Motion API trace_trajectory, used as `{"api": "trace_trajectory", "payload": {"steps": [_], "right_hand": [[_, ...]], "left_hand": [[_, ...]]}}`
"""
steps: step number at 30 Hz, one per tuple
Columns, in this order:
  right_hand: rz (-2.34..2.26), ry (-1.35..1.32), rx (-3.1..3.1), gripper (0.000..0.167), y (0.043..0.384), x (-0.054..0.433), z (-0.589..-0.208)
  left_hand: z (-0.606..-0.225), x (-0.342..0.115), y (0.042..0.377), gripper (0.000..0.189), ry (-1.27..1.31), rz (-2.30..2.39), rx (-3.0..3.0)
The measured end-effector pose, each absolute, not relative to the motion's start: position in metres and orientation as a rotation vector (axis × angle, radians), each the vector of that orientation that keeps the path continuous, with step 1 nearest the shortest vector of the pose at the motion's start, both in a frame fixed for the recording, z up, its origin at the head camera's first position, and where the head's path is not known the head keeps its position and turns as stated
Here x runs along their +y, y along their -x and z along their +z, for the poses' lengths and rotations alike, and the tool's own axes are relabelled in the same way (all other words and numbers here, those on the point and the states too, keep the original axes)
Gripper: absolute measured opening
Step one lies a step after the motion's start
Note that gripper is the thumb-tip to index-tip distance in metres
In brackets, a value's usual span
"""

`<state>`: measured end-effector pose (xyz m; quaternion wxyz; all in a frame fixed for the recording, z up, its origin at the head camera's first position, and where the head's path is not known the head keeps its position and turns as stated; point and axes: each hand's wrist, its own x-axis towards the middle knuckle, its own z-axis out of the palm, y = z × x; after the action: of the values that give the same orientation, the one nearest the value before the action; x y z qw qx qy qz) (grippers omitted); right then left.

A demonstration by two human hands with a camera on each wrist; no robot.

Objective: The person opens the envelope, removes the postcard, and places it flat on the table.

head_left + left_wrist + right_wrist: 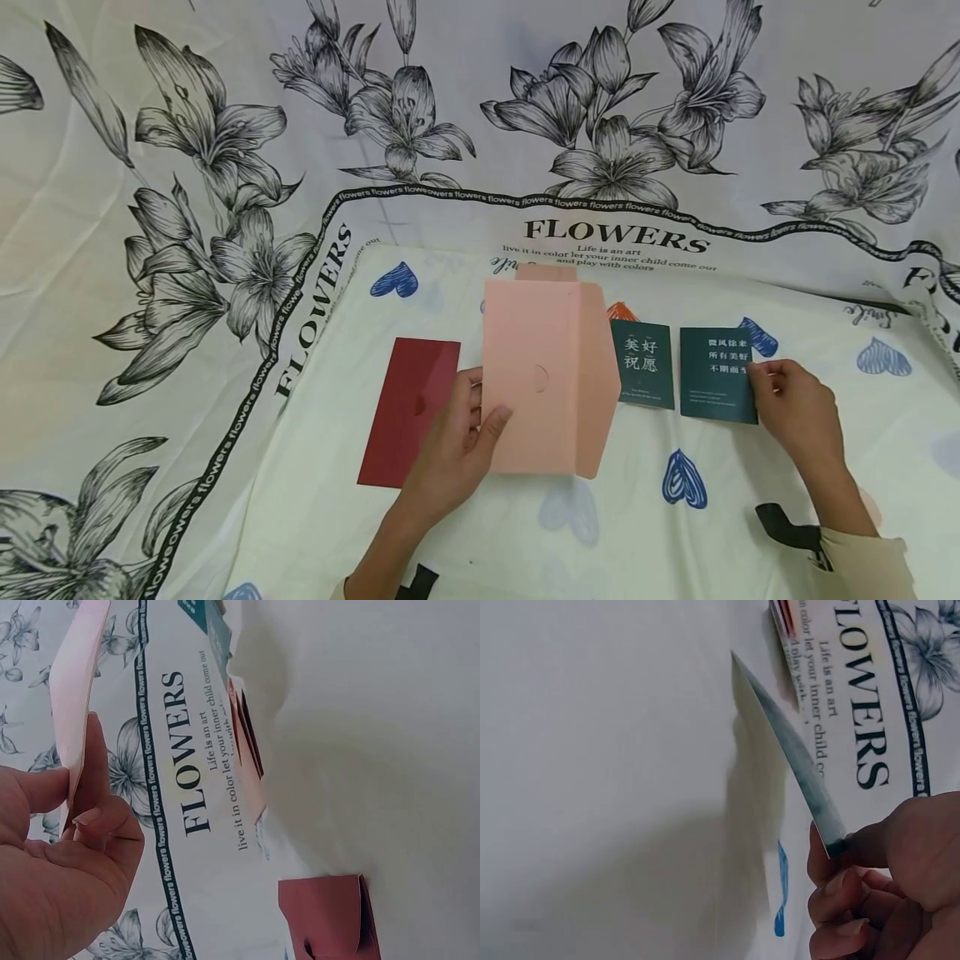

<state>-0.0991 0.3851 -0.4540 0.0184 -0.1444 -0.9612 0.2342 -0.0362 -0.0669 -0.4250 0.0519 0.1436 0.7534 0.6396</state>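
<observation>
Within left hand [452,454], a pink envelope [528,342]; within right hand [801,414], green card [712,379]

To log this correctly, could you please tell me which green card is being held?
The right card, pinched by the right hand; no hand holds the left card.

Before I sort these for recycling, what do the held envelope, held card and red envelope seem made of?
Held envelope: likely matte card stock; crisp fold, no glare. Held card: probably thin card, perhaps faint sheen; its edge curves slightly. Red envelope: perhaps matte card; flat, even colour, coating unclear.
</observation>
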Motion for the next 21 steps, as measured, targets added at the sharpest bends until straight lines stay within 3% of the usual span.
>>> {"api": "trace_trajectory", "payload": {"steps": [21], "right_hand": [[0.509,0.456,-2.998,0.052,0.096,0.375,-0.451]], "left_hand": [[-0.421,-0.065,0.035,0.047,-0.429,1.96,2.241]]}}
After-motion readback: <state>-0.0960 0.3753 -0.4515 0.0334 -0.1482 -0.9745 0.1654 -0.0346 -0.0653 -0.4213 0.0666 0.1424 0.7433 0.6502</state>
